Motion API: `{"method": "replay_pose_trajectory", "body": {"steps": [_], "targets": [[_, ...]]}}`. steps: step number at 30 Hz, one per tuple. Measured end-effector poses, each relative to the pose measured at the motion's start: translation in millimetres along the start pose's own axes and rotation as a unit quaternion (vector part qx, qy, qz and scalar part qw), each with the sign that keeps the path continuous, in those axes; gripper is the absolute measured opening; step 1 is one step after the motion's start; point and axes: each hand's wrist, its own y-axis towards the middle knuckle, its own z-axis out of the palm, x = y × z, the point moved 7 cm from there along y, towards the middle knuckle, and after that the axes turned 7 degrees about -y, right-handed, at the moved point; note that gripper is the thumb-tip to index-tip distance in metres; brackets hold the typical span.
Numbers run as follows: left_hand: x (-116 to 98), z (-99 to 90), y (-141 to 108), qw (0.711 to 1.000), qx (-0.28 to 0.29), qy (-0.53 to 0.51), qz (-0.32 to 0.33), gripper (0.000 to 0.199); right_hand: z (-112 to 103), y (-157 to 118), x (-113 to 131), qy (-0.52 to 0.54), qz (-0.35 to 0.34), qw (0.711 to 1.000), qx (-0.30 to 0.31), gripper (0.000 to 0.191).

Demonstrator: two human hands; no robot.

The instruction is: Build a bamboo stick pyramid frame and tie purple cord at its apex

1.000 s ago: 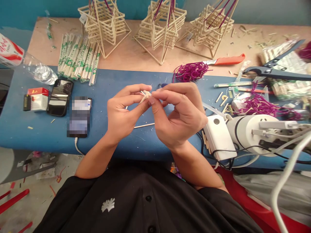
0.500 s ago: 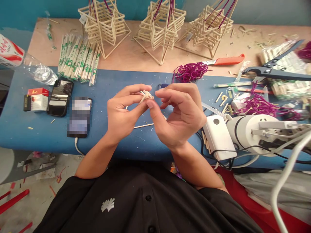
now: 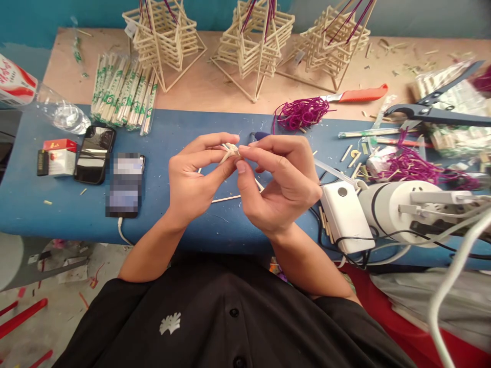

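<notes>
My left hand (image 3: 197, 176) pinches thin wooden sticks (image 3: 230, 149) where they cross, thumb below and fingers above. My right hand (image 3: 282, 181) meets it from the other side, its thumb and index fingertips closed in at the same joint. Fingertips cover most of the joint, so how the sticks are fastened there cannot be made out. Under the hands, a pale stick (image 3: 226, 198) shows near the blue table surface, partly hidden. A dark blue pen-like tool (image 3: 261, 135) lies just behind my right fingers.
Three stick-built frames (image 3: 161, 46) with purple cords stand along the back. Wrapped chopsticks (image 3: 123, 94) and phones (image 3: 94, 154) lie left. To the right are purple cord (image 3: 301, 113), an orange-handled knife (image 3: 362, 95), cutters (image 3: 433, 110), a power bank (image 3: 347, 217) and a white power strip (image 3: 395, 204) with cables.
My right hand's index fingertip has moved left and slightly down onto the stick joint, and its thumb has shifted a little right. My left hand has kept its pinch almost unmoved.
</notes>
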Motion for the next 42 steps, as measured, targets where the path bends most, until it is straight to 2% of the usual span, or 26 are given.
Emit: {"method": "replay_pose_trajectory", "body": {"steps": [7,11,15,26,38,42], "targets": [[-1.1,0.6,-0.6,1.0,-0.001,-0.016,0.012,0.013,0.9,-0.6,0.9,-0.006,-0.019,1.0,0.002,0.019],[0.6,0.0,-1.1,1.0,0.0,-0.019,0.004,0.017,0.9,-1.2,-0.9,-0.038,-0.008,0.999,-0.001,0.018],[-0.4,0.0,-1.0,0.999,0.004,-0.03,0.013,0.02,-1.7,-2.3,-2.7,-0.023,-0.001,1.0,-0.021,0.018],[-2.2,0.2,-0.3,1.0,-0.003,-0.015,0.005,0.015,1.1,-3.1,-0.4,0.008,-0.003,1.0,-0.001,0.021],[0.3,0.2,-0.8,1.0,-0.001,-0.007,-0.006,0.024,2.5,-4.4,-0.9,-0.046,-0.017,0.999,0.011,0.024],[-1.0,0.9,-0.5,1.0,-0.002,-0.015,-0.017,0.023,0.7,-2.5,-2.5,-0.003,-0.021,1.0,0.002,0.027]]}}
